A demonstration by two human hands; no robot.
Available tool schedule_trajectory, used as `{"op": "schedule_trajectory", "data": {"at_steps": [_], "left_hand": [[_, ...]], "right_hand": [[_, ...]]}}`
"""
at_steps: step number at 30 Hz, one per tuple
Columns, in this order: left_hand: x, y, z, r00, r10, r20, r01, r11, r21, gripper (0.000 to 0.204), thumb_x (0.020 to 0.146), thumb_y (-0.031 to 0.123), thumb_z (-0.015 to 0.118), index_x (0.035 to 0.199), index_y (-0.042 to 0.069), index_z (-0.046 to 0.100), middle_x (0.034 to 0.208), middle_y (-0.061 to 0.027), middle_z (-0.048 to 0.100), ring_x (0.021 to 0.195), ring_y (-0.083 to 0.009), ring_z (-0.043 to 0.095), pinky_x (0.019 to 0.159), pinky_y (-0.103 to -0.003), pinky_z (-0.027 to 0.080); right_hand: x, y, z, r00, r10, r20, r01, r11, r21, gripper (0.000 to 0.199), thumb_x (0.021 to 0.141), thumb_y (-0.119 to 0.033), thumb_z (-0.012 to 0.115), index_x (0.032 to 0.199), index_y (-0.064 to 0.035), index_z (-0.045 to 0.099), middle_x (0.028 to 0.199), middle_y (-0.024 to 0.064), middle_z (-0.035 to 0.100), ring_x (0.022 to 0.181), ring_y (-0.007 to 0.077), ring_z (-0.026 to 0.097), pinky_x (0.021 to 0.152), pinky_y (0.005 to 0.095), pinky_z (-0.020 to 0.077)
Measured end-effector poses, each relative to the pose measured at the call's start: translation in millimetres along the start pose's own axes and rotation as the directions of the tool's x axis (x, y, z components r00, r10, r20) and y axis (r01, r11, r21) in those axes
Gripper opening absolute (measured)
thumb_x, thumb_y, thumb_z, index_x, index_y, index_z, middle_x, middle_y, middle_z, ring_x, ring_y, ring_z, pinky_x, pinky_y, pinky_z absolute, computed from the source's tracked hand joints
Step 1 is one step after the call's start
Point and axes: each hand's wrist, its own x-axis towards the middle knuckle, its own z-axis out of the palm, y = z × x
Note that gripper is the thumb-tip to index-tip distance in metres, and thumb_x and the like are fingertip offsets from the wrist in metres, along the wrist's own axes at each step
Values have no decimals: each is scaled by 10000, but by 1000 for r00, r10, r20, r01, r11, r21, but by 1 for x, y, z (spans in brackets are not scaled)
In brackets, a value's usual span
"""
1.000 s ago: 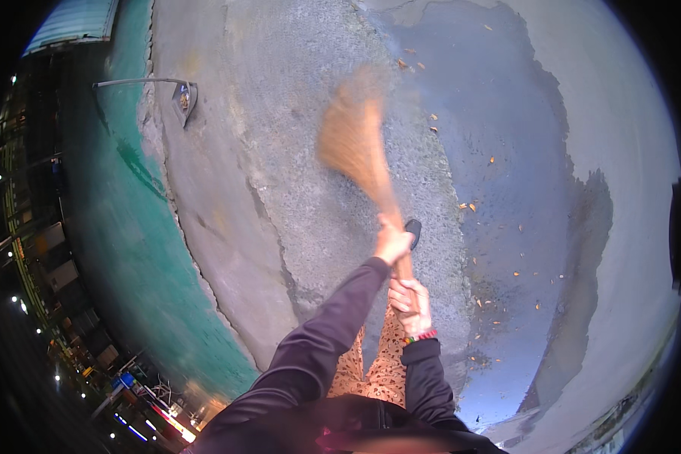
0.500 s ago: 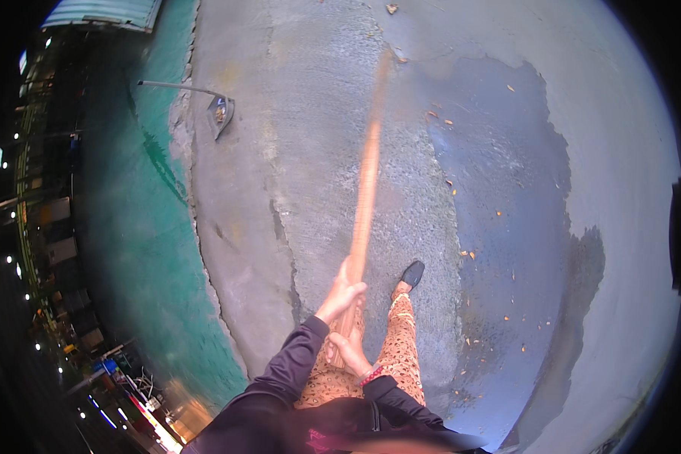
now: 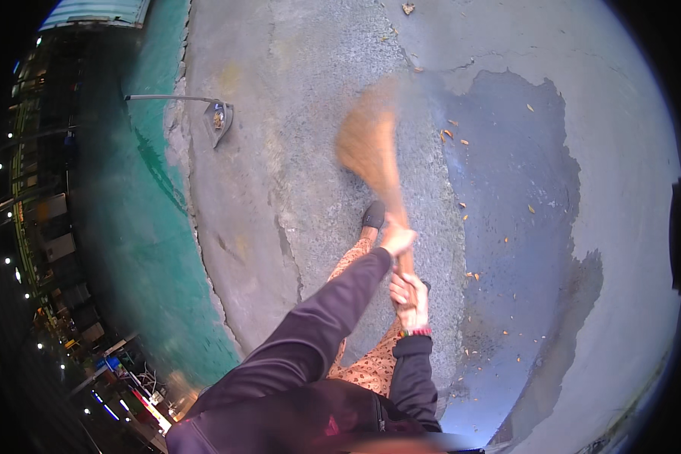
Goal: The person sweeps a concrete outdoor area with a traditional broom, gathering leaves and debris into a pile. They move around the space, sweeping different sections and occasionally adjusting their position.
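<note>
A light-brown broom (image 3: 374,144) stretches ahead of me, its fan-shaped head smeared by motion over the rough grey ground. Farther up its handle, near the head, my left hand (image 3: 398,236) is closed around it. My right hand (image 3: 411,293), with a red band at the wrist, grips the handle closer to my body. Away to the left stands a long-handled dustpan (image 3: 219,122) with some litter in it; neither hand touches it.
Small dry leaves (image 3: 471,276) lie scattered on the dark wet patch (image 3: 514,181) to the right. A green floor strip (image 3: 155,250) runs along the left beyond a cracked edge. My shoe (image 3: 373,215) is close below the broom head.
The broom has turned so its broad head faces me, and both hands have moved right, the left one also forward. My left foot has come into view ahead.
</note>
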Motion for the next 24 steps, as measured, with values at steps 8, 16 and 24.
{"op": "schedule_trajectory", "data": {"at_steps": [8,16,24], "left_hand": [[-22,130,8,534,103,839,-143,989,-30,867,761,55,610,1469,26,110,674,-62,543,507,-125,524,452,-285,447],[-83,35,-185,989,140,50,-123,960,-250,819,774,38,611,1457,162,177,929,-107,557,554,-158,548,466,-283,488],[14,37,-309,947,-268,-176,117,800,-589,101,732,83,595,724,-3,542,617,-94,544,532,-209,564,509,-355,497]], "right_hand": [[44,48,79,663,-742,-100,639,630,-440,207,878,-155,542,1026,-10,533,939,64,615,757,176,639,615,315,542],[29,172,81,996,-35,-84,-33,717,-696,218,804,-42,544,979,27,435,643,70,538,491,165,539,417,304,459],[170,127,191,893,430,-136,-429,720,-546,151,781,-90,645,875,-59,531,611,11,530,483,122,527,432,264,449]]}}
